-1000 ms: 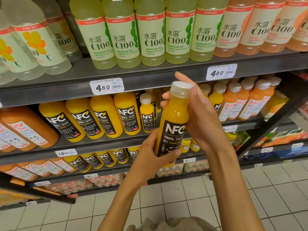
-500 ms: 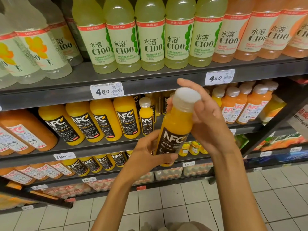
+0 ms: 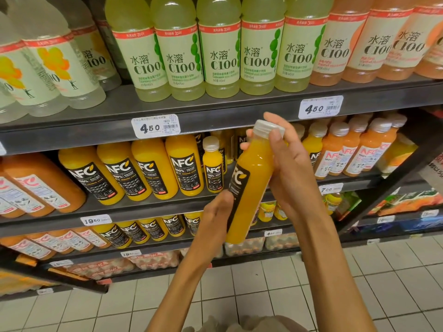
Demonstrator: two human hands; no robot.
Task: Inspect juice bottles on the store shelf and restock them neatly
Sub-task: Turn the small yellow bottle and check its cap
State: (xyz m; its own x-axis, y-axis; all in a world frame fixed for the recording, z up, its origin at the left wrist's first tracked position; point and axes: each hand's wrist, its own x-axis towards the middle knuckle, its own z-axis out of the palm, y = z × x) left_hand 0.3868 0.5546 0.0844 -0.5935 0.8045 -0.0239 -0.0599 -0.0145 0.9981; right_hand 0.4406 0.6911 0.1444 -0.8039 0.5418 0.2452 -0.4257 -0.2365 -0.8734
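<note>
A small NFC orange juice bottle (image 3: 251,178) with a white cap and black label is held in front of the middle shelf (image 3: 143,209), tilted with its cap to the upper right. My left hand (image 3: 215,219) grips its lower part from the left. My right hand (image 3: 285,168) wraps its neck and shoulder, fingers curled over the cap. Another small NFC bottle (image 3: 212,166) stands on the middle shelf just left of it, beside several large NFC bottles (image 3: 148,171).
The top shelf (image 3: 227,111) holds green and peach C100 bottles (image 3: 220,51). Peach NFC bottles (image 3: 354,152) stand at the right of the middle shelf. More NFC bottles sit on the lower shelf (image 3: 148,248). White floor tiles (image 3: 263,283) lie below.
The bottle has tilted further to the right and turned, so the label now faces left. My right hand's fingers have closed more over the cap.
</note>
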